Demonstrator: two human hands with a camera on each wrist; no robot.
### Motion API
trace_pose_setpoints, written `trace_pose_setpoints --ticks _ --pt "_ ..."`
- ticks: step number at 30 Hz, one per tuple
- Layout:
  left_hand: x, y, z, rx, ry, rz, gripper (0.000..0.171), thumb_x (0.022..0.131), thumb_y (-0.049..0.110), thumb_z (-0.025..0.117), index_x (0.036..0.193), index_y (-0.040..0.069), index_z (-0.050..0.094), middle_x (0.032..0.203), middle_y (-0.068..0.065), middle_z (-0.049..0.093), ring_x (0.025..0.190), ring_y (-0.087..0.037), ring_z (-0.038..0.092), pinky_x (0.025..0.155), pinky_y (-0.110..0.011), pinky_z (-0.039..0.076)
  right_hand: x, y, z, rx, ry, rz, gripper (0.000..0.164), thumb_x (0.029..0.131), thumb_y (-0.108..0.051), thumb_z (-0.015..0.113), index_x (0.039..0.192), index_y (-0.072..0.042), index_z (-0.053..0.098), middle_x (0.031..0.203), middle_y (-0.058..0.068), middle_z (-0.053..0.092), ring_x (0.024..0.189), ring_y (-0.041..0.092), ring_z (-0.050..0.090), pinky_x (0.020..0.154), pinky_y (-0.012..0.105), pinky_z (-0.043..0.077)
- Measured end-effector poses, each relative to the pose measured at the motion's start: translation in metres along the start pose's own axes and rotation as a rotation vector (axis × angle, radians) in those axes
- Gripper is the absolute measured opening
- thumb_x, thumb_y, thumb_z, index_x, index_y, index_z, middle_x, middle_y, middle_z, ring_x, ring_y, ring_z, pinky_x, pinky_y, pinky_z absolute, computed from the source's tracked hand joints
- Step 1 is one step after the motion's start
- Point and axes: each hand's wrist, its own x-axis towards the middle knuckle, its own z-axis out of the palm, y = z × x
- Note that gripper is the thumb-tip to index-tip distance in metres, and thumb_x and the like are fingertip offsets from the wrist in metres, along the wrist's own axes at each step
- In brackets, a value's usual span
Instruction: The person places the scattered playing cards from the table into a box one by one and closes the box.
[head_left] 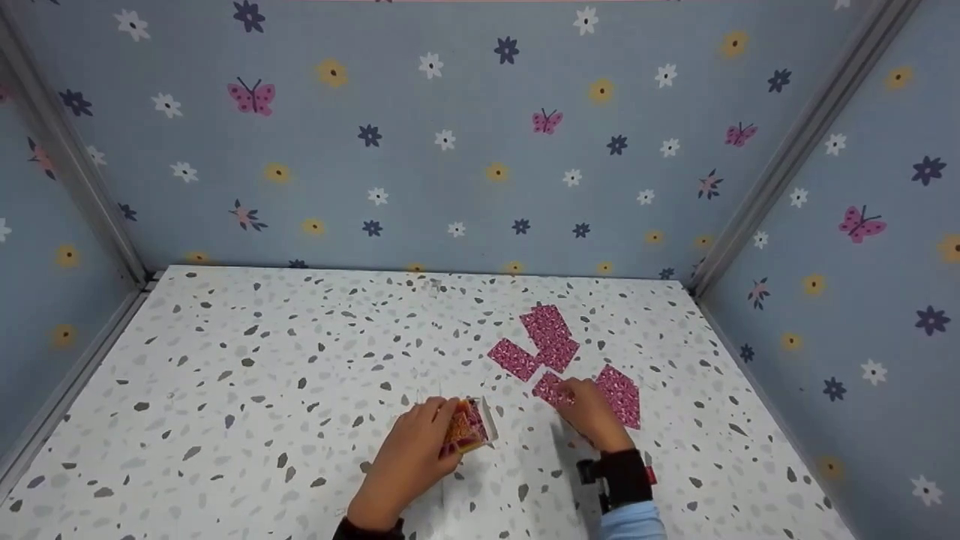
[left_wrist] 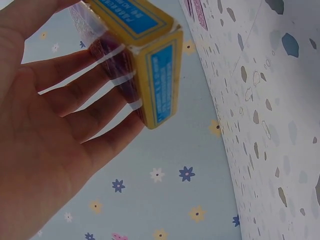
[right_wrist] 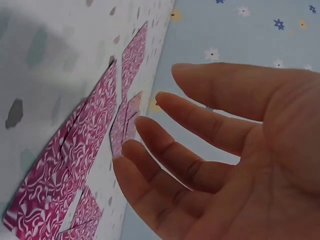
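Note:
My left hand (head_left: 412, 454) grips a small card box (head_left: 469, 427) above the tabletop, left of the cards. In the left wrist view the box (left_wrist: 161, 82) has yellow edges, blue lettered panels and a clear shiny side, with the fingers curled along it. My right hand (head_left: 592, 414) hovers over pink patterned playing cards. The right wrist view shows that hand (right_wrist: 225, 150) with loosely bent fingers, thumb apart, holding nothing. One card (head_left: 549, 388) lies by its fingertips, partly covered. To its right lie overlapping cards (head_left: 621, 397), all with the patterned side up.
Farther back lie more pink cards (head_left: 547, 330) and a single card (head_left: 513, 358). The white speckled table (head_left: 285, 375) meets a blue flowered back wall (head_left: 420, 150), with matching panels on both sides.

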Motion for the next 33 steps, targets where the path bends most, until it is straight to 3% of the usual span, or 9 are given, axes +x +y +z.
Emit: trace_pose_setpoints --ticks 7,17,28,33 --pt "0.000 -0.001 -0.002 -0.016 -0.006 -0.002 0.057 0.074 0.023 0.072 0.124 0.001 0.053 0.112 -0.010 0.058 0.096 -0.023 0.057 0.082 -0.040 0.050 0.017 0.010 -0.002 -0.134 -0.007 0.057 0.050 0.079 -0.003 0.065 0.124 0.009 0.049 0.108 0.026 0.058 0.096 0.035 0.057 0.083 0.047 0.049" --pt "0.000 -0.002 -0.005 -0.032 -0.062 -0.048 0.060 0.076 0.025 0.070 0.127 0.000 0.051 0.116 -0.011 0.057 0.103 -0.026 0.057 0.089 -0.043 0.048 0.027 0.019 0.001 -0.210 -0.048 0.075 0.055 0.070 -0.003 0.070 0.120 0.010 0.048 0.097 0.024 0.057 0.087 0.033 0.056 0.078 0.047 0.049" --pt "0.001 -0.003 -0.003 -0.019 -0.035 -0.015 0.059 0.074 0.026 0.074 0.125 0.005 0.052 0.111 -0.008 0.058 0.095 -0.022 0.057 0.081 -0.041 0.050 0.031 0.022 0.003 -0.291 -0.008 0.038 0.042 0.067 -0.003 0.075 0.102 0.010 0.054 0.098 0.029 0.055 0.094 0.042 0.053 0.083 0.053 0.046" --pt "0.000 -0.004 -0.003 -0.030 -0.038 -0.031 0.059 0.074 0.025 0.073 0.125 0.003 0.053 0.112 -0.009 0.058 0.098 -0.024 0.058 0.084 -0.042 0.049 0.032 0.021 0.008 -0.356 0.025 0.044 0.042 0.065 -0.007 0.078 0.096 0.009 0.056 0.101 0.031 0.052 0.096 0.043 0.051 0.084 0.054 0.045"
